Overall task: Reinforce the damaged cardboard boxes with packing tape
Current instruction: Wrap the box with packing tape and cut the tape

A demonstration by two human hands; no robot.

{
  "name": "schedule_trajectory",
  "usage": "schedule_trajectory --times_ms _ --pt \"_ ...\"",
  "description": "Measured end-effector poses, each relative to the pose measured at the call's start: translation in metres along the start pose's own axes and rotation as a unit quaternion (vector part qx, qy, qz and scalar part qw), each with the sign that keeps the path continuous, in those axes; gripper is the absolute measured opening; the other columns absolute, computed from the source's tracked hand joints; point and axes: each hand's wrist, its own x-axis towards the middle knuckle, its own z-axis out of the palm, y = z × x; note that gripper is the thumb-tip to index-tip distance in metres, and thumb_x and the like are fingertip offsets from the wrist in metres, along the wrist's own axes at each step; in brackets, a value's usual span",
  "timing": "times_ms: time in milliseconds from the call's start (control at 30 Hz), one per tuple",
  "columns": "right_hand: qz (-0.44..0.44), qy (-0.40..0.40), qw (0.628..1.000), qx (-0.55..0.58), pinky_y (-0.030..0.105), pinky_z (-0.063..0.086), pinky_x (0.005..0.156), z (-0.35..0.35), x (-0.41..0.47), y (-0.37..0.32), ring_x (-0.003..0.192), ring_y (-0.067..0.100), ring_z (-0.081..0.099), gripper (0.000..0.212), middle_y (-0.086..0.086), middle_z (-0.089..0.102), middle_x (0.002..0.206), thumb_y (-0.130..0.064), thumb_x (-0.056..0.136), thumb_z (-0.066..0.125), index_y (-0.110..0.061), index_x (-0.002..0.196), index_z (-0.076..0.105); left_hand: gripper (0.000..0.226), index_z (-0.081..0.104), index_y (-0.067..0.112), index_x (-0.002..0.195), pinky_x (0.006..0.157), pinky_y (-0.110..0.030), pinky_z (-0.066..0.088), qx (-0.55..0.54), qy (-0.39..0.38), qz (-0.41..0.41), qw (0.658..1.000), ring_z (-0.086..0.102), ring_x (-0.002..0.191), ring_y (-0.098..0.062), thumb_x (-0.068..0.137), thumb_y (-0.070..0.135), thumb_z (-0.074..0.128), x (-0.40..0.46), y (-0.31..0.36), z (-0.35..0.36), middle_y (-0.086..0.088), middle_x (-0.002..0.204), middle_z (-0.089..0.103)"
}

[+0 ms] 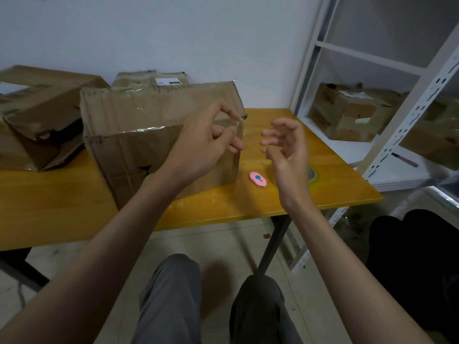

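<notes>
Two grips: left hand (211,137) pinches tape (239,125) at the box (154,135) corner; right hand (285,142) released.

Head-worn view, forward-down, close over table (74,207).

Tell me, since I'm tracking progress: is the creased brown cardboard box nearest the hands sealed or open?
Sealed. The creased brown cardboard box has its flaps down, with glossy clear tape along its top front edge.
</notes>
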Motion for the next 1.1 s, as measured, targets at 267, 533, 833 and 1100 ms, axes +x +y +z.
schedule_trajectory --times_ms 267,533,833,1100 --pt "0.137 -0.085 0.985 0.068 0.018 0.051 0.08 0.053 -0.018 -0.023 0.095 0.003 0.063 0.038 0.007 0.066 0.111 -0.019 0.09 0.076 -0.008 0.123 0.058 0.021 0.053 0.01 0.103 0.06 -0.027 0.053 0.078 0.066 0.008 0.995 0.07 0.053 -0.018 0.095 0.021 0.069 -0.012 0.003 -0.036 -0.003 0.07 0.075" --pt "0.257 -0.132 0.914 0.285 0.023 0.046 0.071 0.102 -0.037 -0.023 0.076 0.005 0.062 0.008 -0.006 0.069 0.079 -0.009 0.096 0.065 -0.013 0.092 0.07 0.021 0.054 0.004 0.107 0.048 -0.034 0.053 0.139 0.069 -0.021 0.988 0.067 0.048 -0.025 0.1 0.023 0.062 -0.039 0.013 -0.082 0.0 0.069 0.075" --pt "0.265 -0.141 0.895 0.33 0.022 0.053 0.071 0.141 -0.071 -0.018 0.073 0.009 0.061 0.015 -0.004 0.068 0.078 0.003 0.098 0.058 -0.01 0.09 0.06 0.013 0.067 0.026 0.09 0.07 -0.037 0.053 0.386 0.144 0.005 0.911 0.06 0.079 -0.011 0.092 0.038 0.07 -0.067 -0.001 -0.116 0.009 0.089 0.063" --pt "0.401 -0.079 0.827 0.386 0.026 0.06 0.077 0.155 -0.093 0.002 0.079 0.015 0.068 0.01 0.007 0.073 0.084 0.002 0.094 0.065 -0.003 0.102 0.067 0.017 0.073 0.02 0.081 0.063 -0.033 0.048 0.386 0.176 0.038 0.905 0.051 0.081 -0.013 0.082 0.036 0.079 -0.084 -0.037 -0.113 0.004 0.089 0.053"
